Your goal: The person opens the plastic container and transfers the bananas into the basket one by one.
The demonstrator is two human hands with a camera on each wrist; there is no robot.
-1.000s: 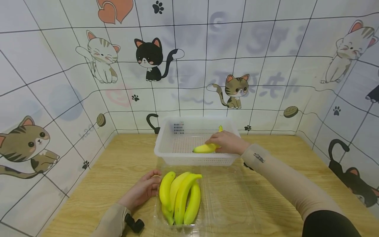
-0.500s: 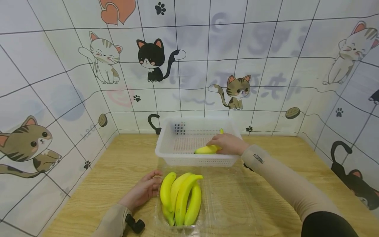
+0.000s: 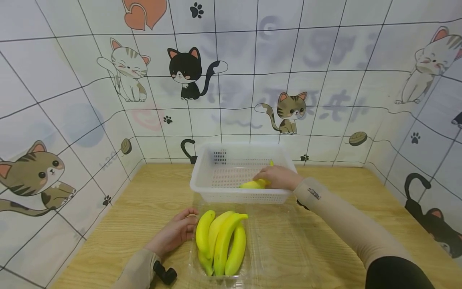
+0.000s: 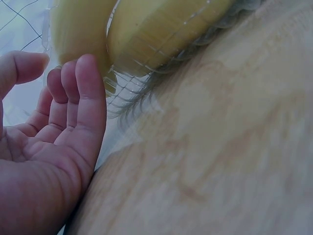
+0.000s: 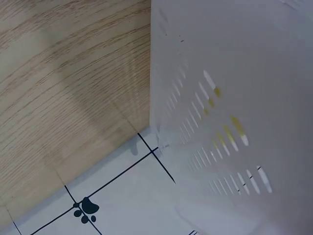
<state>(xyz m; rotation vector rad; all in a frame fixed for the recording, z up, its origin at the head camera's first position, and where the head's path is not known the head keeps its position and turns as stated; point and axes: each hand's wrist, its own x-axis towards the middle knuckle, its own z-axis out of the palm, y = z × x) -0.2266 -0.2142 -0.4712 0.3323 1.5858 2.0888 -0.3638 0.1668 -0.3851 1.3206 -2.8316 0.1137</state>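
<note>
Risks bumping the banana (image 3: 254,184), held in right grip (image 3: 278,177) at three o'clock of basket (image 3: 245,197), against rim (image 3: 220,190) if lifted low, with relaxed left grip (image 3: 175,232).

Head view: I get bright, even light, with wide-angle stretch toward the edges.
Clear container (image 3: 281,245): small glints along its ridges.
Left wrist view: dim and bluish to me, the surface (image 4: 210,147) blurred.
Basket wall (image 5: 274,63): grey, hazy in my right wrist view.

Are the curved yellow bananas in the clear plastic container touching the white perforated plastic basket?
Apart. The head view shows a visible gap between the far ends of the yellow bananas and the front wall of the white basket.
</note>
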